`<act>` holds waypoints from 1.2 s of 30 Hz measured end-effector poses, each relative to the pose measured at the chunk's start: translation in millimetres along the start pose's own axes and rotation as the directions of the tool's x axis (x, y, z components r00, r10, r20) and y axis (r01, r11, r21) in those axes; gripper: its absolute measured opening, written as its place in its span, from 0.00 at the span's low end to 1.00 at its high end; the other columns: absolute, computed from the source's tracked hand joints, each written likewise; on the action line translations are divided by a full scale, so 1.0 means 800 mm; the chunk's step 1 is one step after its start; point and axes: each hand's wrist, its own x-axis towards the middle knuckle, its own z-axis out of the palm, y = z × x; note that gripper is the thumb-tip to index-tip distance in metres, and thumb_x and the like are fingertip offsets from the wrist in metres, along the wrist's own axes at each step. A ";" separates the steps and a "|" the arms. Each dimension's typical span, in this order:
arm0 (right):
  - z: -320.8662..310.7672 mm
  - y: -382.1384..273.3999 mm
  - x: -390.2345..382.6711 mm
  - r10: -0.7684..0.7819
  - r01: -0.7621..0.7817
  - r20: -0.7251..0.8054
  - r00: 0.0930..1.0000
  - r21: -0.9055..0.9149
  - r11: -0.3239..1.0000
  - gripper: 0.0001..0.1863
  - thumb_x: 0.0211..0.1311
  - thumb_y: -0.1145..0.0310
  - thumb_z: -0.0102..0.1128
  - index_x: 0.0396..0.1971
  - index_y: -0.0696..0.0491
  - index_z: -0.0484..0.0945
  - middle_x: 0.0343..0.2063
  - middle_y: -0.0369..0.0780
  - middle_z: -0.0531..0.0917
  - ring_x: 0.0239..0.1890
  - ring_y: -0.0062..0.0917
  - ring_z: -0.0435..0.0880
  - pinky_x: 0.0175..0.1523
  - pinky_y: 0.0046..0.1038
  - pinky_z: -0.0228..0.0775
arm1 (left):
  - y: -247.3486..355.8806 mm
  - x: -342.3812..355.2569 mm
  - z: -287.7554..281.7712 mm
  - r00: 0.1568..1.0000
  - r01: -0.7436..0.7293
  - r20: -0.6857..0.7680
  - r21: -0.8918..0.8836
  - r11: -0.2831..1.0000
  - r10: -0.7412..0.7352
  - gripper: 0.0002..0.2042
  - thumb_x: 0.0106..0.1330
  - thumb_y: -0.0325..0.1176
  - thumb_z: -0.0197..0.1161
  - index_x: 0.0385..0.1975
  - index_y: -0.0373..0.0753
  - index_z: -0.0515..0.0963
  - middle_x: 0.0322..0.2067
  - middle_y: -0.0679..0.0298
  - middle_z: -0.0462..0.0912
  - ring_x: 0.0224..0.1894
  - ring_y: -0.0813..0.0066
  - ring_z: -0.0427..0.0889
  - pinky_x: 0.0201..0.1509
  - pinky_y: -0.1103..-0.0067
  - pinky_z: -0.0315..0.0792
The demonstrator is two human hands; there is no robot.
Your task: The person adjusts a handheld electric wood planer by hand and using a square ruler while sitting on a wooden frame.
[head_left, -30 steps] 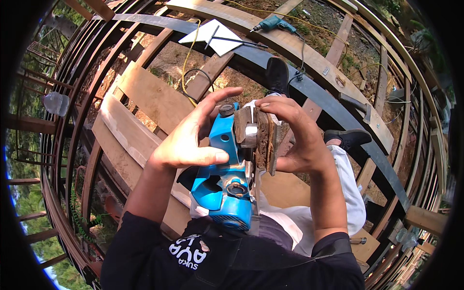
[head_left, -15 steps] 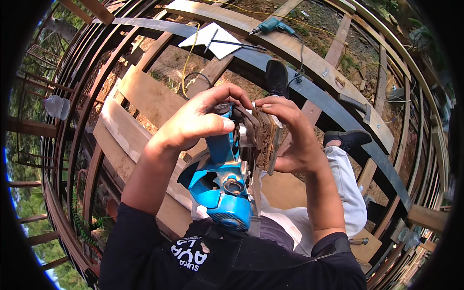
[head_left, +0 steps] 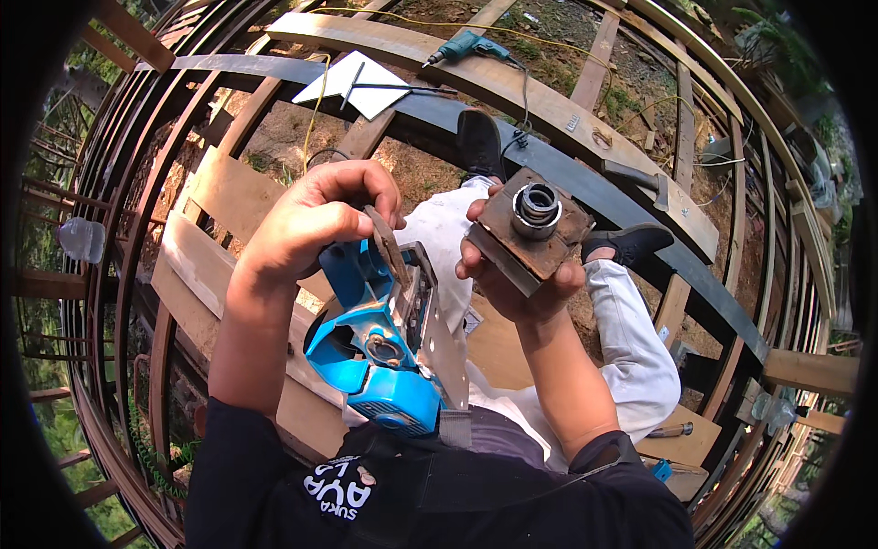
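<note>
A blue power tool (head_left: 395, 395) with a metal plate along its side rests against my lap, its inner parts exposed. Over its upper end, my left hand (head_left: 315, 215) pinches a thin, brown, worn flat piece (head_left: 390, 249) between thumb and fingers. Off to the right, my right hand (head_left: 526, 302) holds up a square brown block (head_left: 501, 229) made of stacked layers, gripping it from below and the sides. A round metal collar (head_left: 537, 210) with an open centre stands on the block's upper face. Block and tool are apart.
Beyond my feet a teal drill (head_left: 474, 48) lies on a long plank. A white sheet (head_left: 352, 84) with dark rods on it and a hammer (head_left: 637, 177) are nearby. A dark metal beam (head_left: 430, 112) crosses in front. Wooden boards (head_left: 233, 197) lie at left, over gaps in the framing.
The square block has come away from the blue tool and moved right in my right hand, turning its collar face up. My left hand has shifted left, pinching the thin brown piece.
</note>
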 end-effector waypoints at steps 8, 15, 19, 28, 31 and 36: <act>-0.002 0.002 -0.005 -0.022 0.022 -0.008 1.000 0.057 0.998 0.53 0.42 0.43 0.68 0.63 0.61 0.55 0.52 0.51 0.70 0.41 0.36 0.79 0.46 0.37 0.72 | 0.003 0.005 -0.002 0.996 0.078 -0.041 -0.006 0.997 -0.078 0.09 0.55 0.32 0.63 0.33 0.36 0.75 0.27 0.72 0.75 0.30 0.87 0.71 0.35 0.88 0.65; 0.007 0.006 -0.002 0.035 -0.044 -0.112 0.993 -0.083 0.996 0.54 0.36 0.43 0.68 0.59 0.65 0.61 0.47 0.54 0.74 0.39 0.37 0.80 0.36 0.32 0.74 | -0.004 0.012 -0.005 0.983 -0.183 0.005 -0.042 0.982 0.183 0.09 0.59 0.29 0.65 0.38 0.35 0.76 0.38 0.65 0.76 0.41 0.80 0.75 0.47 0.82 0.69; 0.004 0.006 -0.004 0.070 -0.079 -0.126 0.990 -0.071 0.994 0.54 0.37 0.42 0.66 0.60 0.65 0.60 0.47 0.53 0.75 0.43 0.37 0.79 0.35 0.33 0.76 | 0.009 0.009 0.005 0.984 -0.177 -0.032 -0.062 0.982 0.176 0.10 0.59 0.26 0.65 0.39 0.34 0.76 0.35 0.65 0.77 0.38 0.80 0.77 0.45 0.82 0.70; 0.015 0.003 -0.001 0.105 -0.120 -0.150 0.983 -0.094 0.988 0.56 0.34 0.42 0.68 0.60 0.66 0.58 0.43 0.55 0.76 0.36 0.33 0.79 0.31 0.27 0.72 | 0.016 0.026 0.015 0.981 -0.151 -0.128 -0.057 0.987 0.143 0.14 0.56 0.24 0.68 0.41 0.35 0.74 0.36 0.67 0.78 0.38 0.81 0.77 0.45 0.83 0.71; 0.015 0.008 0.000 0.094 -0.101 -0.131 0.987 -0.053 0.993 0.57 0.33 0.43 0.69 0.61 0.65 0.58 0.43 0.56 0.76 0.37 0.33 0.78 0.31 0.26 0.71 | 0.020 0.026 0.013 0.979 -0.169 -0.114 0.008 0.986 0.169 0.18 0.56 0.24 0.68 0.46 0.35 0.72 0.38 0.66 0.79 0.39 0.81 0.77 0.44 0.83 0.70; -0.006 0.003 -0.009 0.144 -0.144 0.004 0.990 0.087 0.986 0.57 0.32 0.50 0.68 0.65 0.61 0.54 0.60 0.51 0.67 0.54 0.38 0.77 0.50 0.32 0.75 | 0.032 0.036 0.028 0.982 -0.185 -0.034 0.078 0.980 0.188 0.25 0.55 0.26 0.69 0.53 0.34 0.68 0.40 0.62 0.78 0.38 0.81 0.77 0.41 0.83 0.72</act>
